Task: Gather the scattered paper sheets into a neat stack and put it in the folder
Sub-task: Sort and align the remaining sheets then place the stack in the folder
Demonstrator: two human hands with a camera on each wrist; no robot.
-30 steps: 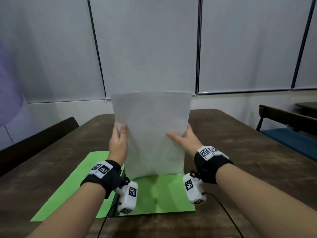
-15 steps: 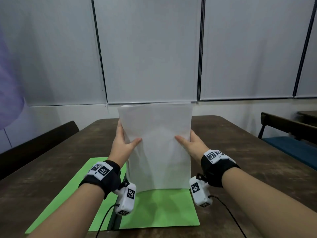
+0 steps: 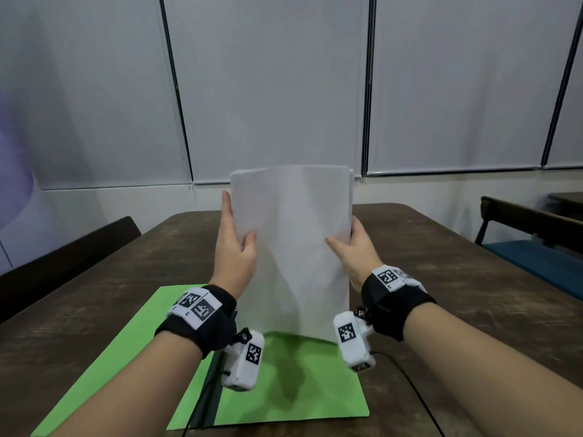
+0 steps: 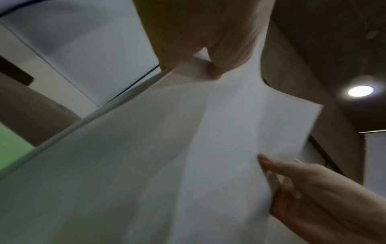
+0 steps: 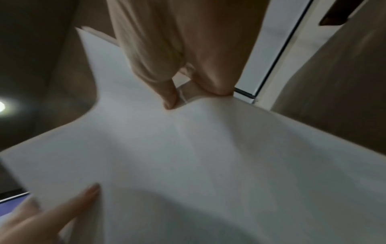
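Nearest to the person, a green folder (image 3: 293,386) lies open and flat on the brown wooden desk (image 3: 441,272). It has a dark fold line down its middle.

Above the folder's right half stands the stack of white paper sheets (image 3: 296,247). The stack is upright. Its bottom edge is right at the green folder, but it is hard to tell if the two touch. The top edges of the sheets line up almost evenly.

The left hand (image 3: 235,247) is on the left side of the stack. Its grip pinches the stack: the thumb lies on the near face and the fingers reach up along the left edge and behind it. The right hand (image 3: 356,250) is on the right side of the stack. Its grip pinches the stack too, with the thumb on the near face and the fingers wrapped behind the right edge. In the right wrist view the thumb (image 5: 169,92) presses into the paper and makes a small dent.

Each wrist wears a black band with a small white camera box hanging under it.

Past the stack, the desk runs on to a pale wall with window blinds (image 3: 274,89). A dark chair (image 3: 63,263) stands to the left of the desk. A bench with a blue seat (image 3: 536,260) stands to its right.
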